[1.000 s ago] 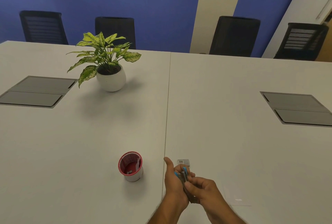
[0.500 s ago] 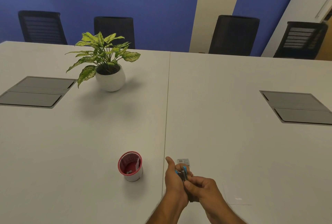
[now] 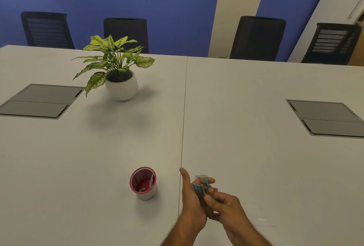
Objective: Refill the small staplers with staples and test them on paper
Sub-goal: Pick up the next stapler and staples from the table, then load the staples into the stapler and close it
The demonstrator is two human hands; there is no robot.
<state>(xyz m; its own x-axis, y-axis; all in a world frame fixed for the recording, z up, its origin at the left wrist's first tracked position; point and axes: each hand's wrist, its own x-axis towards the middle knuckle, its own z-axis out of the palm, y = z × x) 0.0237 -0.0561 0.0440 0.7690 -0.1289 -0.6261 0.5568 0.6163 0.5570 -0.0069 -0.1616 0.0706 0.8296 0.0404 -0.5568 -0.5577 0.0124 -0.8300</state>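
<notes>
Little changing since earlier frame: both hands staying locked together. Left hand (image 3: 192, 200) is cradling small stapler (image 3: 201, 189), thumb sticking up; right hand (image 3: 226, 205) fingers are pinching its rear end. Stapler looking light, rigid, slippery metal; best gripped by sides. Staple box (image 3: 201, 177) is lying just beyond fingertips; red cup (image 3: 143, 183) left of thumb.

I see a long table (image 3: 236, 107) with four chairs along its far edge. A potted plant (image 3: 118, 74) stands on the far left part. Near me, a small cup (image 3: 144, 184) sits left of the table's centre seam. Just right of the seam, my left hand (image 3: 192, 202) and right hand (image 3: 226, 208) hold a small stapler (image 3: 201, 189) between them, above the table. A small staple box (image 3: 201, 176) lies just beyond them.
</notes>
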